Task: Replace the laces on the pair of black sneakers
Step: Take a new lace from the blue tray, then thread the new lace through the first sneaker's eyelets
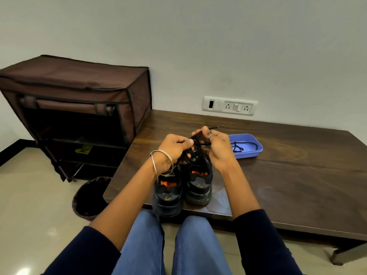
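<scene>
Two sneakers: a pair of black sneakers stands side by side at the near edge of the table, centre of the frame, heels toward the camera; the left sneaker (168, 193) overhangs the edge slightly, the right sneaker (199, 185) sits just beside it, and both show orange lining at the collar.
Lace in hand: a black shoelace (193, 149) is bunched in loops between the two hands, above the right sneaker's tongue; one tip sticks out past the right hand toward the wall.
Left hand (172, 148): fingers curled round the gathered lace, thumb pressed against the strands; two thin silver bangles (160, 162) circle the wrist.
Right hand (215, 147): thumb and forefinger pinch the lace near its end, the other fingers loosely curled; a silver ring (210, 136) sits on one finger.
Tray: a blue plastic tray (256, 153) lies right of centre on the table, near the right hand but apart from it, with another black lace (241, 146) coiled inside.
Table (288, 175): dark wood, against a white wall bearing a white socket panel (230, 106).
Left of frame: a brown fabric shoe rack (79, 108) with its front flap rolled up stands on the floor, and a dark bin (89, 197) sits below the table's corner.
Bottom: blue jeans (170, 247) and dark sleeves.
</scene>
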`<state>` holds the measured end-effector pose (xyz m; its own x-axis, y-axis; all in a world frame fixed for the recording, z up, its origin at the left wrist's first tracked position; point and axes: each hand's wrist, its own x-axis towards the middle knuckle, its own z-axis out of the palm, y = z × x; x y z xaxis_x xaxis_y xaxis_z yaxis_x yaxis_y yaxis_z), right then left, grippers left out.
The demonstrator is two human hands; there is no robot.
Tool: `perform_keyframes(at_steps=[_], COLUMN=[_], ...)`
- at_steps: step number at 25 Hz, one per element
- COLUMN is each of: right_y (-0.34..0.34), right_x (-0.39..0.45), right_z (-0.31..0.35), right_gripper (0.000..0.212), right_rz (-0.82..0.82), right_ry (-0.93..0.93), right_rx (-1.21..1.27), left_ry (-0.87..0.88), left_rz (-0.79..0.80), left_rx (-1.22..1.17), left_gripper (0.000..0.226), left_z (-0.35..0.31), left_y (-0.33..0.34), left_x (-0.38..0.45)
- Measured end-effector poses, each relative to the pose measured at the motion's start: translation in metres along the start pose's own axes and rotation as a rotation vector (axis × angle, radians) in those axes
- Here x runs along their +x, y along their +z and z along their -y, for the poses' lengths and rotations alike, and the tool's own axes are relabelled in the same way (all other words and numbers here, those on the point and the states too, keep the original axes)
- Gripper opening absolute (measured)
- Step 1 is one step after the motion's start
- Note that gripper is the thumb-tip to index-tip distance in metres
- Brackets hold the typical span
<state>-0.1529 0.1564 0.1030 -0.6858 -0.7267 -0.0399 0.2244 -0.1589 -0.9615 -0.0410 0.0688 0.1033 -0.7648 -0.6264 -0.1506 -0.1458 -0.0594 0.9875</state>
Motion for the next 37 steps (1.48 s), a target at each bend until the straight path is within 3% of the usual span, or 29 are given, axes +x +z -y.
perform_keyframes(at_steps=[4, 7, 12, 15, 17, 19, 20, 23, 25, 27, 30, 34, 37], right_y=[0.007, -0.002, -0.004, -0.004, -0.010, -0.019, -0.021, -0.009, 0.007, 0.023, 0.034, 0.040, 0.042], right_x=[0.004, 0.011, 0.021, 0.030, 0.035, 0.034, 0.033, 0.043, 0.052, 0.058, 0.066, 0.077, 0.079], right_z=[0.014, 0.031, 0.072, 0.077, 0.062, 0.043, 0.035, 0.010, -0.005, -0.020, -0.045, -0.073, -0.088], right_gripper=[0.031, 0.028, 0.016, 0.017, 0.023, 0.028, 0.029, 0.040, 0.033, 0.019, 0.016, 0.015, 0.012], right_rz=[-0.126, -0.153, -0.289, -0.269, -0.303, -0.414, -0.434, -0.205, 0.032, 0.145, 0.169, 0.188, 0.102], right_ry=[0.188, 0.082, -0.498, -0.749, -0.711, -0.534, -0.448, -0.254, -0.135, -0.117, -0.123, -0.091, -0.069], right_rx=[0.620, 0.807, 0.244, -0.322, -0.865, -1.305, -1.411, -1.425, -1.271, -1.231, -1.181, -1.221, -1.202], left_ry=[-0.031, 0.053, 0.346, 0.391, 0.265, 0.138, 0.073, -0.129, -0.230, -0.247, -0.215, -0.213, -0.156], left_rz=[-0.091, -0.198, -0.258, -0.064, -0.020, -0.207, -0.327, -0.438, -0.357, -0.248, -0.187, -0.257, -0.352], left_rx=[-0.269, -0.376, -0.162, 0.262, 0.630, 0.741, 0.720, 0.503, 0.316, 0.371, 0.577, 0.508, 0.612], left_gripper=[0.016, 0.023, 0.046, 0.061, 0.052, 0.033, 0.024, 0.009, 0.021, 0.051, 0.068, 0.057, 0.047], left_z=[0.003, 0.012, 0.006, 0.001, 0.008, 0.025, 0.037, 0.064, 0.072, 0.075, 0.074, 0.086, 0.094], left_y=[-0.017, -0.033, -0.052, -0.069, -0.080, -0.085, -0.086, -0.080, -0.067, -0.057, -0.053, -0.057, -0.053], left_x=[-0.007, -0.001, 0.019, 0.047, 0.058, 0.055, 0.053, 0.049, 0.054, 0.061, 0.062, 0.056, 0.055])
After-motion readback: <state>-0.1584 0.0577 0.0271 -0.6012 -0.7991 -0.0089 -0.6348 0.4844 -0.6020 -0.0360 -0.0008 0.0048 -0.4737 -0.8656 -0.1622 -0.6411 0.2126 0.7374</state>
